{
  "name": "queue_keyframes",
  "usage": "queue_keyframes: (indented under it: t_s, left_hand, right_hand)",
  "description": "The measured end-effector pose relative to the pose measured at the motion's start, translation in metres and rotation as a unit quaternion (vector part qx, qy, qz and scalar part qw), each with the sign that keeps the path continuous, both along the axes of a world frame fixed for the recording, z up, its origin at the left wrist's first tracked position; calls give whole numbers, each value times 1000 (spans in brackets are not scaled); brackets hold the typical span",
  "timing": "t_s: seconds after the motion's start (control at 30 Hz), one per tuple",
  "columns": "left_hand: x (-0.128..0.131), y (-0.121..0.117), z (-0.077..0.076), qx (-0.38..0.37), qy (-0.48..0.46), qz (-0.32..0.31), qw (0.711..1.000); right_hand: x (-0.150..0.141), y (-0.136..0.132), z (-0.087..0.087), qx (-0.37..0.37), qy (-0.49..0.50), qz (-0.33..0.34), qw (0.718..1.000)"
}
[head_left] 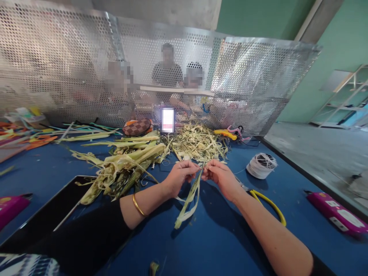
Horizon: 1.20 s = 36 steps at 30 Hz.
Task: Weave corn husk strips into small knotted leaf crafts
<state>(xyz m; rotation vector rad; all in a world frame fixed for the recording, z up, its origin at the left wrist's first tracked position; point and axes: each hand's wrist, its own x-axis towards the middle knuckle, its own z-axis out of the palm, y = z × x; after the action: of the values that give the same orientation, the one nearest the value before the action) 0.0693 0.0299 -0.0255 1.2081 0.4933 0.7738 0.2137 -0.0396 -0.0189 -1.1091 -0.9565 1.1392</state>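
The left hand [178,175] and right hand [220,177] are slightly apart above the middle of the blue surface [155,239], each with thumb and fingers pinched together on the upper end of a split husk strip [189,203]. Its pale tails hang down between the wrists, spreading toward the near edge.

Beyond the hands lies a loose heap of shredded husk [199,142], and left of it a pile of longer husks [126,163] partly overlaps a dark flat panel [60,203].

Toward the far left corner, a tub [34,122] holds white and yellow items, too blurred to name. A brown checkered pouch [138,127] sits near the far edge; its contents cannot be seen. Just right of it is a glowing screen [168,120].

White cord is wound on a spool [261,166] to the right, with a yellow-handled tool [271,205] nearer, beside the right forearm. A magenta case [335,212] lies by the right edge; whether it holds anything cannot be told.
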Motion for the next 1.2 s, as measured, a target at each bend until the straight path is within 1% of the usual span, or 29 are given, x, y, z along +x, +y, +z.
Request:
queue_keyframes:
  t_s: [0.17,0.3,0.5,0.7,0.77,0.93,1.1,1.2]
  left_hand:
    - [-1,-4,1,-22,-26,-14,999]
    - [-1,-3,2,-14,-6,-35,999]
    - [-1,3,1,34,44,0,998]
    - [0,7,-2,45,81,11,996]
    - [0,8,-4,43,93,7,995]
    - [-2,9,-5,7,117,-20,993]
    - [-3,11,-1,-30,139,-26,990]
    - [-2,11,0,-26,147,-31,988]
  right_hand:
    - [-4,-1,4,-3,22,4,1000]
    - [-3,0,4,-7,50,14,999]
    - [-3,-1,2,-3,43,10,999]
    - [-2,0,-5,-21,25,-4,999]
    - [0,0,-6,-29,10,4,1000]
    - [5,-3,-1,-19,-81,42,996]
    - [6,-3,2,1,-115,41,992]
    - [4,-2,2,14,-124,40,991]
